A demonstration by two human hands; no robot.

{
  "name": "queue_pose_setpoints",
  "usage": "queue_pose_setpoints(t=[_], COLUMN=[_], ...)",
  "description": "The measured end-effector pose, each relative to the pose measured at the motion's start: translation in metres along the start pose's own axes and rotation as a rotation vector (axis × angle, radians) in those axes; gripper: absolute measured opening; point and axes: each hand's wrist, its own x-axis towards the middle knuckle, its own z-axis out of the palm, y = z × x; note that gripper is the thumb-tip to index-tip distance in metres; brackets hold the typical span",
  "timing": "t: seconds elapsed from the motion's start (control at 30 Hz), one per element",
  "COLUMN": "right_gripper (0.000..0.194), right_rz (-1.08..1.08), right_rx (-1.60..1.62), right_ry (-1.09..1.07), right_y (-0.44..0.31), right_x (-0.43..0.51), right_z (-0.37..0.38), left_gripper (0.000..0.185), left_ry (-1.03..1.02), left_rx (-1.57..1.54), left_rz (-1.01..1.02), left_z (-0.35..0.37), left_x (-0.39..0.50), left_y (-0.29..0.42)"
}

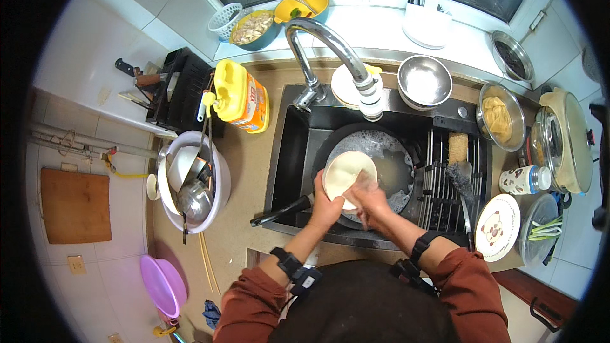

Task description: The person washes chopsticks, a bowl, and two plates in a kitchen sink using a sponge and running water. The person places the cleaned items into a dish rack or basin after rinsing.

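Observation:
My left hand grips the left side of a cream-white bowl, tilted above a frying pan in the black sink. Reaching into the bowl is my right hand, blurred at the fingers. A brownish smear shows at those fingers; whether it is a cloth or only the moving fingers cannot be told. Cloudy, soapy water with foam fills the pan. Its black handle points left over the sink's front edge. The chrome faucet arches over the sink from behind.
A yellow detergent jug stands left of the sink, near a lavender basin of dishes and ladles. On the right, a metal rack spans the sink under a scrubber. A steel bowl and a bear-patterned plate sit nearby.

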Motion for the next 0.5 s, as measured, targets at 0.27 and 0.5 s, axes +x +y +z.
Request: queue_pose_setpoints(t=[0.27,0.5], right_gripper=[0.02,0.02], right_rz=[-0.916,-0.678], right_rx=[-0.839,-0.294], right_ry=[0.03,0.012], right_y=[-0.028,-0.034], right_x=[0.031,0.016], right_z=[-0.031,-0.015], left_gripper=[0.067,0.071], left_ry=[-0.308,-0.169], left_rx=[0.36,0.044], left_rz=[-0.016,0.018], left_z=[-0.02,-0.014], left_x=[0.011,0.013], left_y=[-0.007,0.015])
